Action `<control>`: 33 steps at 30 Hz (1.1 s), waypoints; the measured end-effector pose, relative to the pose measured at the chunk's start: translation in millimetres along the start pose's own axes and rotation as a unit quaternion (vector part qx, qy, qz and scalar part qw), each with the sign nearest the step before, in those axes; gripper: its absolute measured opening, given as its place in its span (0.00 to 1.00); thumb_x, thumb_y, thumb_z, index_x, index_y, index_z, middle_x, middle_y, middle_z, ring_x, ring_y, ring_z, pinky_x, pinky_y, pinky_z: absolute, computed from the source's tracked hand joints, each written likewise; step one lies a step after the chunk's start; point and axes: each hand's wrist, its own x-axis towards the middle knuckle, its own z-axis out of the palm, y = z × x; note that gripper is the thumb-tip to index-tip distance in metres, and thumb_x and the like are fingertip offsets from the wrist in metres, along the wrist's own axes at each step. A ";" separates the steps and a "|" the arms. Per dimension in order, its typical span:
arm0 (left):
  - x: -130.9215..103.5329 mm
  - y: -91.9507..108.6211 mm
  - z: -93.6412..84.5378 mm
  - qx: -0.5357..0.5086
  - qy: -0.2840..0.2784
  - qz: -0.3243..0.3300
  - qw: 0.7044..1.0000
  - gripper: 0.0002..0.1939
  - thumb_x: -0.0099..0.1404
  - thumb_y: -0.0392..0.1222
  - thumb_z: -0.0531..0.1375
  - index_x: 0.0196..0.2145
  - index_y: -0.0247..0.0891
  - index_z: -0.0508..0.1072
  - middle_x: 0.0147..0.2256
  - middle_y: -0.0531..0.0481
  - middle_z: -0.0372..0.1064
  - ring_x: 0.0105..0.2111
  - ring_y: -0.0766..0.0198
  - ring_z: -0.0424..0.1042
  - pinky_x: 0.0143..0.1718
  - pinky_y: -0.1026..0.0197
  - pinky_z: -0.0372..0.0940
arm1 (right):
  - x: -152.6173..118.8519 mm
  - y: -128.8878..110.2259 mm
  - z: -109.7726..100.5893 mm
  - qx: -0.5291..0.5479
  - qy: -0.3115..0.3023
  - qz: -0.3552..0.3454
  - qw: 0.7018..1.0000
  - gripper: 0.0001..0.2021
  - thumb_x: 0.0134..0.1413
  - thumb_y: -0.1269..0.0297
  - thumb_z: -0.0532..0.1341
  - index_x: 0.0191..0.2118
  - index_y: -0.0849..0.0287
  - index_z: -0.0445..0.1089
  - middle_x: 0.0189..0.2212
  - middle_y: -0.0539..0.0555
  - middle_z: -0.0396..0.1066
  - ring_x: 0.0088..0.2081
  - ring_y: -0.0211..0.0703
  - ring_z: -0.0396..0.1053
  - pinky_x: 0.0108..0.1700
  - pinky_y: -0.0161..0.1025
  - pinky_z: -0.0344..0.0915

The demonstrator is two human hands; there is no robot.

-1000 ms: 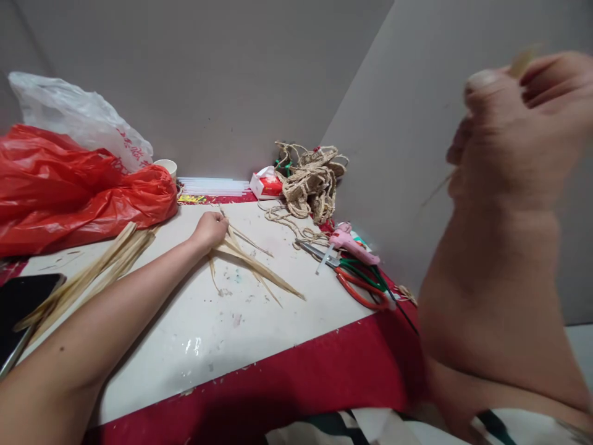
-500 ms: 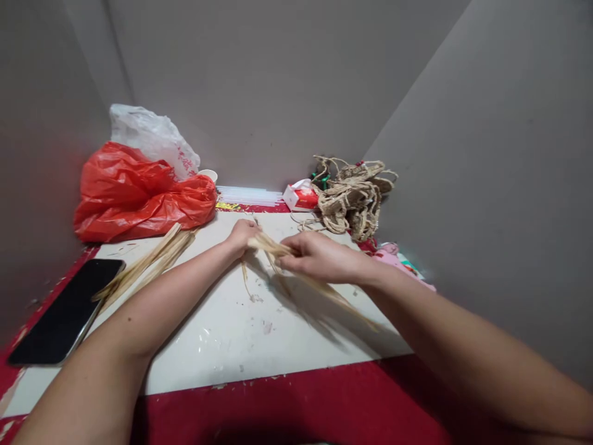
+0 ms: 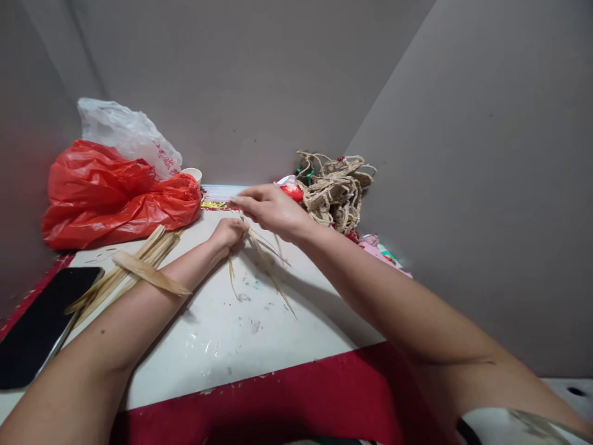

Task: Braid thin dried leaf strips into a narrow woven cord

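My left hand [image 3: 228, 235] rests on the white tabletop, its fingers closed around thin, pale dried-husk strands [image 3: 264, 247] that fan out to the right and downward. Just above and to the right of it, my right hand [image 3: 273, 209] is raised with its fingers stretched to the left; nothing shows in them. One broad husk strip [image 3: 151, 273] lies across my left forearm. Beneath that strip, more long husk strips [image 3: 151, 247] lie in a loose bundle, partly over a black phone [image 3: 41, 327].
A red plastic bag [image 3: 115, 191] stands at the back left with a white bag [image 3: 130, 133] behind it and a paper cup [image 3: 192, 175] beside it. Braided cord [image 3: 338, 191] is heaped at the back right near a red tissue pack [image 3: 291, 190]. Grey walls enclose the table.
My right hand has let go of the husk near my left hand and moved up and left. A broad strip now lies over my left forearm. The view has shifted slightly right.
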 end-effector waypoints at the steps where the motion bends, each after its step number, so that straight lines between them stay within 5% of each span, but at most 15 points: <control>1: -1.5 -1.5 -2.2 0.005 0.003 0.004 1.000 0.08 0.59 0.33 0.58 0.23 0.33 0.67 0.12 0.57 0.56 0.09 0.75 0.50 0.12 0.68 0.41 | -3.7 16.8 -11.3 0.015 0.011 0.035 0.999 0.11 0.57 0.62 0.57 0.27 0.62 0.66 0.18 0.47 0.62 0.20 0.32 0.54 0.24 0.31 0.51; 4: -4.4 -0.8 -4.1 0.020 0.006 0.013 1.000 0.10 0.57 0.31 0.58 0.21 0.35 0.64 0.10 0.59 0.53 0.08 0.77 0.44 0.12 0.68 0.36 | -13.4 57.9 -30.7 0.056 0.052 0.132 0.988 0.06 0.56 0.67 0.57 0.30 0.61 0.62 0.21 0.49 0.67 0.20 0.31 0.56 0.22 0.30 0.51; 7: -5.5 3.5 -2.6 0.025 0.003 0.015 1.000 0.10 0.58 0.32 0.58 0.21 0.35 0.64 0.11 0.59 0.53 0.08 0.78 0.43 0.12 0.68 0.36 | -15.8 77.6 -29.0 0.048 0.078 0.135 0.987 0.05 0.52 0.69 0.59 0.28 0.61 0.61 0.23 0.49 0.68 0.24 0.31 0.59 0.26 0.29 0.55; 12: -5.9 7.0 -2.0 0.023 -0.005 0.008 1.000 0.10 0.57 0.31 0.59 0.21 0.36 0.63 0.11 0.60 0.53 0.09 0.78 0.43 0.13 0.69 0.35 | -6.4 87.5 -12.7 0.034 0.090 0.129 0.987 0.06 0.46 0.71 0.62 0.24 0.63 0.63 0.20 0.45 0.62 0.23 0.30 0.57 0.27 0.29 0.55; 20: -3.3 7.3 -1.6 0.015 -0.019 0.007 1.000 0.08 0.58 0.29 0.56 0.23 0.36 0.64 0.12 0.59 0.54 0.08 0.78 0.42 0.12 0.70 0.35 | 4.7 104.9 -3.0 0.195 0.067 0.225 0.952 0.10 0.49 0.75 0.61 0.23 0.61 0.59 0.15 0.47 0.65 0.18 0.31 0.62 0.23 0.29 0.60; 23: -3.0 7.5 -1.7 0.017 -0.023 0.007 1.000 0.07 0.58 0.29 0.56 0.24 0.36 0.65 0.12 0.59 0.54 0.08 0.78 0.42 0.12 0.70 0.34 | 4.9 104.2 -4.8 0.214 0.051 0.223 0.950 0.10 0.49 0.77 0.61 0.24 0.60 0.59 0.14 0.46 0.63 0.15 0.31 0.58 0.19 0.28 0.56; 27: -1.6 7.0 -2.9 0.018 -0.028 0.009 0.999 0.06 0.57 0.30 0.58 0.24 0.35 0.65 0.12 0.59 0.56 0.08 0.78 0.43 0.12 0.70 0.35 | 5.1 102.6 -9.7 0.162 0.055 0.208 0.963 0.07 0.51 0.77 0.59 0.27 0.61 0.60 0.14 0.45 0.63 0.15 0.29 0.53 0.17 0.28 0.45; 33: -2.1 7.4 -2.5 0.028 -0.027 0.018 0.999 0.06 0.55 0.30 0.59 0.23 0.34 0.66 0.13 0.56 0.59 0.08 0.79 0.44 0.11 0.70 0.35 | 10.2 101.1 -19.9 -0.083 0.010 0.156 0.984 0.09 0.50 0.70 0.60 0.22 0.62 0.62 0.15 0.44 0.57 0.18 0.29 0.51 0.21 0.31 0.46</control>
